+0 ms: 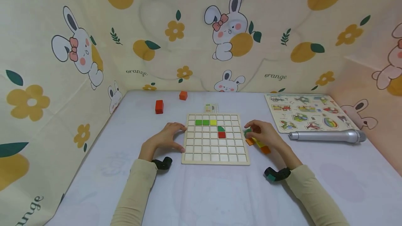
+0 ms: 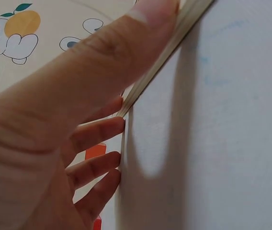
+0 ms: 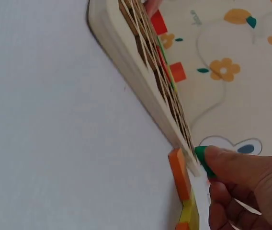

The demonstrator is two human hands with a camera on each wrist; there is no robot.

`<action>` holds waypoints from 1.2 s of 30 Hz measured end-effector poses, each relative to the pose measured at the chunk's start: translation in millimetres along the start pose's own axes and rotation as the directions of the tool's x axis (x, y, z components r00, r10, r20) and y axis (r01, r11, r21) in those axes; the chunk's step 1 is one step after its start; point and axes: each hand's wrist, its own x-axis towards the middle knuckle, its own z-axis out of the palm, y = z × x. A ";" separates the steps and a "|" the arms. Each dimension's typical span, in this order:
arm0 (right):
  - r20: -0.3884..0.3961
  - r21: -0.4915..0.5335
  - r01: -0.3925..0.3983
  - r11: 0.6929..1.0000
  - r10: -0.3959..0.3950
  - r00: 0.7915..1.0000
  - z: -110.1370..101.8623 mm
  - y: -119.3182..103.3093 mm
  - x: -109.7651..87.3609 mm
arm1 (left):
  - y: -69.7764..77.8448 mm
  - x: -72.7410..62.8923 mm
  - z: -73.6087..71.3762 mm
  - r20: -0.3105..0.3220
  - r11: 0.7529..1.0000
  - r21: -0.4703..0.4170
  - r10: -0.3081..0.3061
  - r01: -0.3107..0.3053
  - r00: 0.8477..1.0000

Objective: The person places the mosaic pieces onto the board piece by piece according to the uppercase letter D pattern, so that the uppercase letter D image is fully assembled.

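Observation:
A wooden grid board [image 1: 215, 164] lies on the table before me. In its upper cells sit two green tiles [image 1: 199, 122], a yellow tile [image 1: 213, 122], a rounded green piece [image 1: 221, 128] and, just below that, a red tile [image 1: 221, 135]. My left hand [image 1: 166, 138] rests along the board's left edge, thumb and fingertips spread against it. Right of the board, my right hand [image 1: 265, 133] pinches a small green piece [image 3: 202, 155] between thumb and fingers. Under that hand, orange tiles [image 1: 265, 149] and a yellow tile [image 1: 260, 144] lie in a row, partly hidden.
Toward the back left stand a red block [image 1: 159, 106] and an orange-red cube [image 1: 183, 95]. A small patterned card [image 1: 211, 107] lies behind the board. At right are a picture puzzle board [image 1: 309, 112] and a silver microphone [image 1: 328, 136]. Printed cloth walls [image 1: 191, 55] enclose the table.

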 end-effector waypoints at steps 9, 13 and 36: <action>0.040 0.090 0.089 0.992 -0.093 0.995 17.0 -22.2 3.2 | 2.5 -2.5 -0.2 0.007 1.000 -0.001 -0.016 0.016 1.000; 0.069 0.106 0.179 0.978 -0.187 0.980 31.5 -33.2 3.9 | 1.4 -2.8 3.2 0.000 1.000 0.001 -0.016 0.016 1.000; 0.183 -0.124 0.346 0.930 -0.321 0.929 47.6 -34.7 7.2 | 3.4 -5.5 8.9 -0.017 1.000 0.001 -0.016 0.016 1.000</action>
